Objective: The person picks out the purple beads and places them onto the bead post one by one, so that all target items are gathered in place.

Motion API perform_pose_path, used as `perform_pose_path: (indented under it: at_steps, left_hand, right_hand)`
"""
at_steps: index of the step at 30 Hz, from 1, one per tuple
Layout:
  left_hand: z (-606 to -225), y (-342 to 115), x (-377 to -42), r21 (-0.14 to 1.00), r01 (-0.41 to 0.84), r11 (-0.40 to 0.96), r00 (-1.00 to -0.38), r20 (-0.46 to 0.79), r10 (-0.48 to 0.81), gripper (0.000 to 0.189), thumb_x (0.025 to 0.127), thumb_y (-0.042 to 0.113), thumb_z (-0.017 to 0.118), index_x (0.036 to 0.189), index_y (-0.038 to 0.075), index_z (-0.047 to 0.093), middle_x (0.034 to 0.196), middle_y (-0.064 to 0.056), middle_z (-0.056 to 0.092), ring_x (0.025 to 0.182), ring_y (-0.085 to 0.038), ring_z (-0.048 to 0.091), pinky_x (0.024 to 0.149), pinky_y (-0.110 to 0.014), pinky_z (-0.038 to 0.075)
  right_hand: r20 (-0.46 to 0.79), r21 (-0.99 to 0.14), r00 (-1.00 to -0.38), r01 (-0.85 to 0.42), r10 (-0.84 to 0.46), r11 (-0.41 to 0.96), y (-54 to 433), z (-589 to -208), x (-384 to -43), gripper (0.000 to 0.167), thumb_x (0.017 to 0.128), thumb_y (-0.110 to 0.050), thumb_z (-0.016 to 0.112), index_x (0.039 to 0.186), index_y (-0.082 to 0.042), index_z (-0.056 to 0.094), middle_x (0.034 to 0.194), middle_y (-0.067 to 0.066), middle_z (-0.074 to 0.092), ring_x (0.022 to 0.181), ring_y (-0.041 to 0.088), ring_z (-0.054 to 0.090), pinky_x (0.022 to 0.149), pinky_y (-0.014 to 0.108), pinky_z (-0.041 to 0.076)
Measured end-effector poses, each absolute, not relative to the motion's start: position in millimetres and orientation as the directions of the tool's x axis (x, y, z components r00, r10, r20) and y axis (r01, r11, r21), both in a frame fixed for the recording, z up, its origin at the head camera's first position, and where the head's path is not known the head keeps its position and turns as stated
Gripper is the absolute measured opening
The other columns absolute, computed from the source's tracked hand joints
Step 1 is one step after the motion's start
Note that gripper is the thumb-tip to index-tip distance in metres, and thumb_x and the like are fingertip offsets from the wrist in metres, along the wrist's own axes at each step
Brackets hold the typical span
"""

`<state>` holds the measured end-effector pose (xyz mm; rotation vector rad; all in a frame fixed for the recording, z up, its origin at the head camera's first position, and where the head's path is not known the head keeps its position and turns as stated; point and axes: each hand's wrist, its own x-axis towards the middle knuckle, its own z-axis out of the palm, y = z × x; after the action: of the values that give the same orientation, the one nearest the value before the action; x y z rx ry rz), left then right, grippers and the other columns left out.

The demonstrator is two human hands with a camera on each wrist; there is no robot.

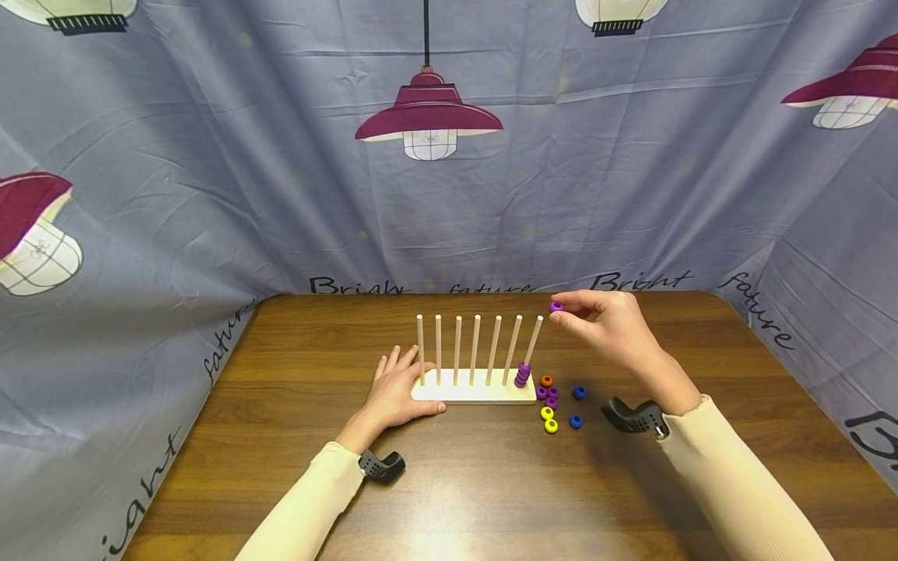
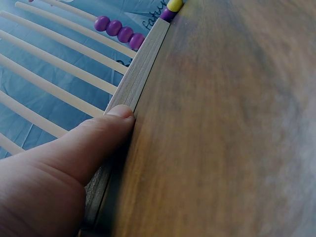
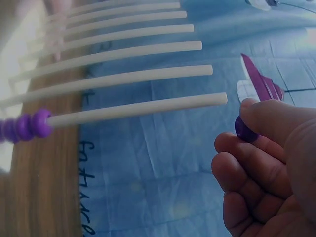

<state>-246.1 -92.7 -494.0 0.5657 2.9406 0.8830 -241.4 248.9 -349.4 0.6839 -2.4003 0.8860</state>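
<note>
A pale wooden peg rack (image 1: 473, 397) with several upright pegs stands on the table. Its rightmost peg (image 1: 535, 339) carries a stack of purple beads (image 1: 522, 375). At the rack's left end, my left hand (image 1: 394, 392) grips the base, thumb (image 2: 106, 133) along the front edge and index finger behind. My right hand (image 1: 612, 323) pinches a purple bead (image 3: 245, 129) between thumb and fingertips. That bead is held just right of the rightmost peg's tip, apart from it; its hole shows in the head view.
Right of the rack lie an orange bead (image 1: 546, 381), several loose purple beads (image 1: 552, 393), two yellow beads (image 1: 547, 413) and two blue beads (image 1: 580, 393). The brown wooden table (image 1: 477, 499) meets a grey-blue printed curtain (image 1: 533, 202) at its back and sides.
</note>
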Motion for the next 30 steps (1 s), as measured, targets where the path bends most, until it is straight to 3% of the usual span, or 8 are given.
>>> perform_pose_path:
  at_steps: [10,30]
  left_hand:
    - [-493.9,-92.7,-246.3,0.542,0.334,0.771,-0.935,0.084,0.345,0.074,0.073,0.05,0.085,0.136,0.018,0.064,0.162,-0.022,0.037,0.154,-0.051,0.02,0.125,-0.066,0.012]
    - [-495.9,-92.8,-246.4,0.534,0.33,0.779,-0.936,0.077,0.344,0.075,0.074,0.052,0.084,0.137,0.018,0.064,0.163,-0.021,0.037,0.155,-0.05,0.02,0.125,-0.066,0.012]
  right_hand:
    - [0.549,-0.464,-0.776,-0.593,-0.311,0.658,240.6,-343.5,-247.1,0.017,0.083,-0.005,0.082,0.1,-0.001,0.08,0.084,0.008,0.08,0.072,-0.011,0.064,0.062,0.01,0.053]
    - [0.565,-0.421,-0.742,-0.636,-0.362,0.647,235.1,-343.5,-245.1,0.017,0.083,-0.004,0.081,0.1,-0.003,0.08,0.083,0.006,0.08,0.072,-0.005,0.067,0.063,0.011,0.053]
